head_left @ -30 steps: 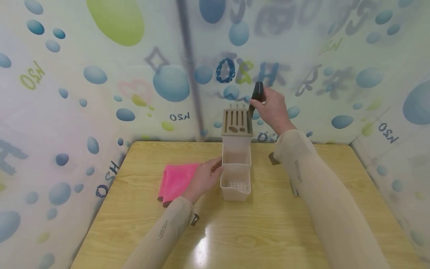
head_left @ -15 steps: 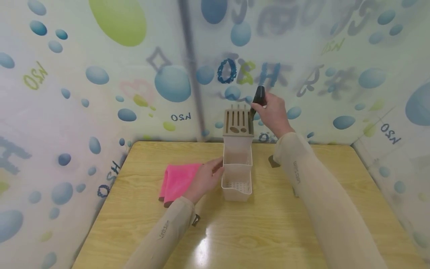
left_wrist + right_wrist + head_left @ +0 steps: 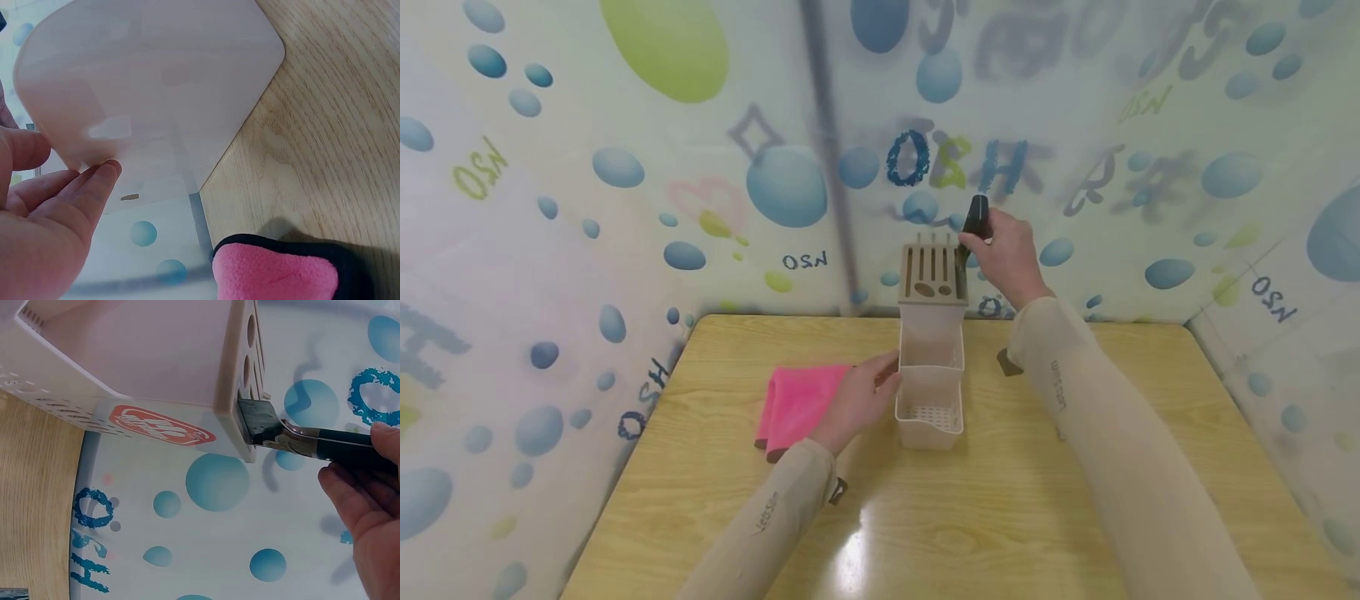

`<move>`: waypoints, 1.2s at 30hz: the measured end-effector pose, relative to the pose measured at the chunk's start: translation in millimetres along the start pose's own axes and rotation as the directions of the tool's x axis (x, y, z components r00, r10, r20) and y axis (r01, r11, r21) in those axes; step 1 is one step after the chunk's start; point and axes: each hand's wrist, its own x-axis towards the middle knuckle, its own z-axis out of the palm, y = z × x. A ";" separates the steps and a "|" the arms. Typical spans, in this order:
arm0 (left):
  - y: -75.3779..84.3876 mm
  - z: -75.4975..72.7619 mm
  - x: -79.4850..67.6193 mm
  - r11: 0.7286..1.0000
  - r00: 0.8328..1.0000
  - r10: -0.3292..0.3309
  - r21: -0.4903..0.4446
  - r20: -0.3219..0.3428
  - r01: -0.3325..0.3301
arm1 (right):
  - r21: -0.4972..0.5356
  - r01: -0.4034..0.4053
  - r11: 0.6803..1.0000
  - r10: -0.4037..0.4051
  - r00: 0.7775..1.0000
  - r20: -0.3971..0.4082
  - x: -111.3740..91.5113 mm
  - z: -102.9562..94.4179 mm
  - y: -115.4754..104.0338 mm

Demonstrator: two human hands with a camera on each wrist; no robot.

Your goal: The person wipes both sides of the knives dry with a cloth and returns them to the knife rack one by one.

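A tall beige and white knife holder [image 3: 931, 321] stands near the table's back, with a slotted top and stepped open bins in front. My right hand [image 3: 1009, 250] grips the black handle of a kitchen knife [image 3: 976, 218]. Its wide blade [image 3: 259, 419] is partly inside the slot at the holder's right end; the rest of the blade is hidden inside. My left hand [image 3: 865, 393] touches the holder's left side, fingers nearly straight against the smooth outer wall [image 3: 150, 94], with the thumb at its edge. Nothing is gripped in that hand.
A folded pink cloth [image 3: 801, 408] with dark edging lies left of the holder, partly behind my left hand. Beside my right sleeve a small dark flat piece [image 3: 1009, 362] shows. The patterned wall [image 3: 775, 275] rises right behind the wooden table [image 3: 970, 517].
My right hand has come down slightly with the kitchen knife, whose blade sits lower in the slot. My left hand stays against the holder.
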 end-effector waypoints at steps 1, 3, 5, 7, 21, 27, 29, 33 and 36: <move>0.2 0.0 0.0 1.000 1.000 0.002 0.001 0.000 -0.002 | 0.000 0.001 1.000 -0.001 1.000 -0.001 0.0 0.3 0.3; 0.3 0.0 -0.1 1.000 1.000 0.005 -0.001 0.000 -0.005 | 0.000 0.004 1.000 -0.004 1.000 -0.003 0.1 0.8 0.6; 0.4 0.1 0.0 1.000 1.000 0.006 0.001 0.000 -0.006 | 0.000 0.003 1.000 -0.003 1.000 -0.005 0.2 1.4 1.1; 0.7 0.0 0.2 1.000 1.000 0.000 -0.004 0.001 0.000 | 0.000 0.000 1.000 0.000 1.000 -0.006 0.2 1.9 1.3; 0.6 0.4 -0.4 0.998 0.999 -0.048 -0.028 0.015 0.048 | -0.011 -0.043 0.999 0.043 0.999 0.024 0.4 4.3 -4.5; 1.4 0.3 -0.1 0.998 0.998 -0.053 -0.040 0.016 0.054 | -0.003 -0.046 0.999 0.046 0.998 0.030 -2.1 2.7 -3.2; 1.9 0.4 -0.2 0.998 0.999 -0.050 -0.039 0.015 0.051 | 0.004 -0.050 0.999 0.050 0.998 0.035 -2.6 1.9 -2.3; 2.1 0.6 -0.5 0.998 0.999 -0.046 -0.033 0.012 0.046 | 0.013 -0.058 0.998 0.057 0.997 0.047 -3.6 0.1 -0.8; 1.8 0.6 -0.4 0.999 0.999 -0.044 -0.024 0.010 0.044 | 0.027 -0.065 0.997 0.063 0.996 0.068 -4.6 -1.7 -0.1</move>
